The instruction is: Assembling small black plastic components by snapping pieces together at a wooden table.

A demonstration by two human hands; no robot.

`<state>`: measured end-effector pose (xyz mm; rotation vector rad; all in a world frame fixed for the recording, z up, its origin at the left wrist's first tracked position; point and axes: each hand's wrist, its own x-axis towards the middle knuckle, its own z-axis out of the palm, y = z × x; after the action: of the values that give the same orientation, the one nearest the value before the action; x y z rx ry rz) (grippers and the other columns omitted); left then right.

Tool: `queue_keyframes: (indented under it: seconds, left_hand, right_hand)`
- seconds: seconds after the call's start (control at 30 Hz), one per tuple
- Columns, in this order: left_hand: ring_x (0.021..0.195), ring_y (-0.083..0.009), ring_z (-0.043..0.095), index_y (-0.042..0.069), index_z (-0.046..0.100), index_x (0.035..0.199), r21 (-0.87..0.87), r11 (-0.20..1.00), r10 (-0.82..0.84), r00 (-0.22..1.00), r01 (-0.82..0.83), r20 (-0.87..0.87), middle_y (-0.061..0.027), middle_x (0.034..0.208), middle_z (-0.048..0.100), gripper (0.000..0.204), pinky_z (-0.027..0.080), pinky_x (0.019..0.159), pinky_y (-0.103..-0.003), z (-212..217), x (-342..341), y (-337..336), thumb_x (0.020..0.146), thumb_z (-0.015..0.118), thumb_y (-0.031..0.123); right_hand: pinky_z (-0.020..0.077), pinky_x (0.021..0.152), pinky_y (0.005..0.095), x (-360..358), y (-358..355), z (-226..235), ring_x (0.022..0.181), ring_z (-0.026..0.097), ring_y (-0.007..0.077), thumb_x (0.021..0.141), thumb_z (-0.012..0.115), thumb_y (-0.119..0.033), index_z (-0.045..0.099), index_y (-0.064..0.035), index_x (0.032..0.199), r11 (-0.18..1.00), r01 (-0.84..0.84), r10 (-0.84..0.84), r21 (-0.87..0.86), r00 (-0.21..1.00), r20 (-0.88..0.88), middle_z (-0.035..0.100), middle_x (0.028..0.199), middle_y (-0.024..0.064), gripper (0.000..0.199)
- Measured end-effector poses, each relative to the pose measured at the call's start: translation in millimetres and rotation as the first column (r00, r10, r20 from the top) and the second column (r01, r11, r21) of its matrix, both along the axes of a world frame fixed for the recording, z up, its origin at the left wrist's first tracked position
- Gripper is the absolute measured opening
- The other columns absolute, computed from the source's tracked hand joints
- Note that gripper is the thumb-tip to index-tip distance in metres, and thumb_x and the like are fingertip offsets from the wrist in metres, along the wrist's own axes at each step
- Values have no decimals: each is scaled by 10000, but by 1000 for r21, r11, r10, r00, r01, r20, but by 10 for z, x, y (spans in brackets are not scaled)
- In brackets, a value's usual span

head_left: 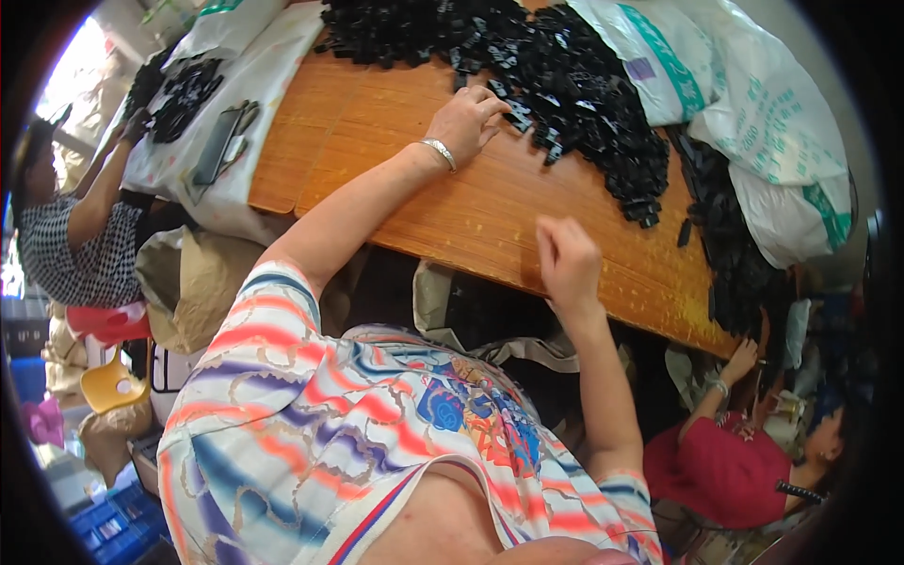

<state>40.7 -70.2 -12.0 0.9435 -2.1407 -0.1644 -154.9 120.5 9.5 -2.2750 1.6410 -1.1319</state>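
A large heap of small black plastic pieces (584, 104) lies on the far side of the wooden table (377, 122). At the near edge of this heap is my left hand (466, 122), with a metal bracelet on its wrist. Its fingers are curled and pinch down at a small black piece (511, 115). My right hand (570, 264) hovers over the table's near edge, apart from the heap. Its fingers are closed together, and whatever they may hold is hidden.
White bags with green print (772, 132) stand at the right behind the heap. More black pieces (739, 245) lie along the right end, where a person in red (725, 471) works. Another person in a checked top (80, 245) handles black pieces on a white-covered table (165, 174).
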Motion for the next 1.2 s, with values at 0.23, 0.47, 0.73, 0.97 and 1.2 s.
queue_keyframes:
  seconds: [0.23, 0.47, 0.73, 0.97, 1.2]
  left_hand:
    - [1059, -307, 574, 104, 651, 1042, 34, 999, -13, 992, 9, 125, -98, 1078, 618, 257, 505, 868, -377, -138, -349, -264, 793, 700, 59]
    - [925, -327, 630, 66, 647, 872, 265, 961, 35, 989, -73, 147, -125, 927, 666, 132, 514, 793, -408, 32, -430, 20, 847, 658, 195]
    - [874, -361, 665, 41, 693, 872, 399, 879, 127, 935, -261, 332, -170, 884, 703, 285, 525, 781, -452, 225, -355, 633, 872, 592, 307]
    - [869, -354, 659, 95, 697, 969, 419, 894, 44, 963, -158, 267, -168, 877, 691, 207, 527, 779, -446, 239, -287, 908, 872, 556, 211]
    - [1025, -297, 540, 144, 629, 1101, 163, 979, -173, 930, 126, 325, -97, 1029, 531, 276, 496, 870, -388, 135, -276, 595, 834, 642, 73]
  right_hand:
    - [540, 722, 401, -113, -1064, -90, 851, 670, 325, 842, 720, -254, 669, -81, 1097, 915, 402, -380, 43, 890, -251, 654, 967, 126, 312]
    - [543, 754, 395, -287, -1095, -274, 857, 673, 321, 857, 701, -214, 681, -72, 1094, 904, 415, -369, 107, 881, -298, 672, 965, 136, 277]
    - [535, 585, 286, -540, -585, -280, 631, 678, 160, 908, 639, -77, 690, 23, 1038, 903, 190, -273, 386, 946, 173, 655, 924, 117, 171]
    - [538, 694, 332, -457, -433, -298, 752, 685, 243, 859, 709, -91, 684, 21, 1049, 969, 230, -228, 84, 973, -30, 634, 987, 154, 222]
    - [520, 761, 414, -257, -391, -134, 843, 652, 346, 784, 732, -62, 690, -13, 992, 953, 250, -248, 173, 968, -34, 643, 934, 158, 218]
